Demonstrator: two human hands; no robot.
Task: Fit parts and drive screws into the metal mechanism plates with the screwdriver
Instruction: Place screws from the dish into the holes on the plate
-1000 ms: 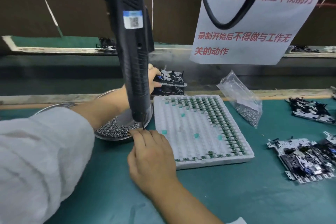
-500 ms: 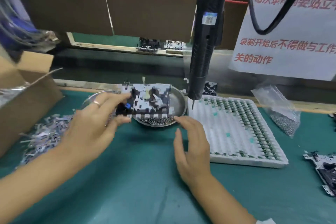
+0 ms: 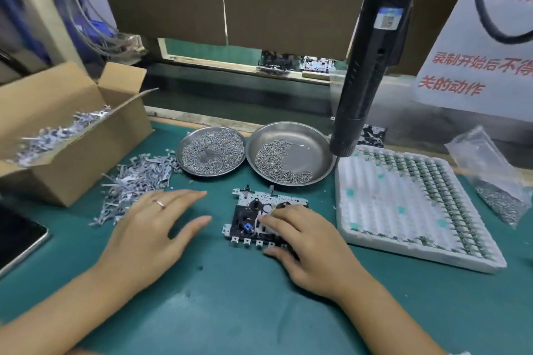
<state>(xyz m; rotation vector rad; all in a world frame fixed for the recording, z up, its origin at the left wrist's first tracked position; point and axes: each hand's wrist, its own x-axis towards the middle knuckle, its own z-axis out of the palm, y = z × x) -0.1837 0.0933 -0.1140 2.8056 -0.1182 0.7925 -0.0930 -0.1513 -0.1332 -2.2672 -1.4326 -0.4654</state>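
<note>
On the green surface (image 3: 259,311) in front of you, the metal mechanism plate (image 3: 253,220) lies flat, just below the two steel dishes. Your right hand (image 3: 311,242) rests on the plate's right part, fingers bent over it and the thumb against its near edge, so it holds the plate down; how firmly it grips you cannot tell from this view. Your left hand (image 3: 153,228) lies apart from the plate, to its left, with fingers straight and spread, holding nothing, a ring on one finger. The screwdriver (image 3: 369,66) hangs upright above the right dish, its tip end near the far left corner of the white tray (image 3: 360,239), and neither of your hands touches it. The left dish (image 3: 210,151) is covered with small screws; the right dish (image 3: 291,153) holds a thinner scatter of screws along its near side. The white tray sits to the right of the plate, with rows of small green parts filling its right side. A clear bag (image 3: 496,181) of screws leans beside the tray. At your left, an open cardboard box (image 3: 72,153) holds thin metal strips, and a loose pile of the same strips (image 3: 135,181) lies between the box and your left hand.
</note>
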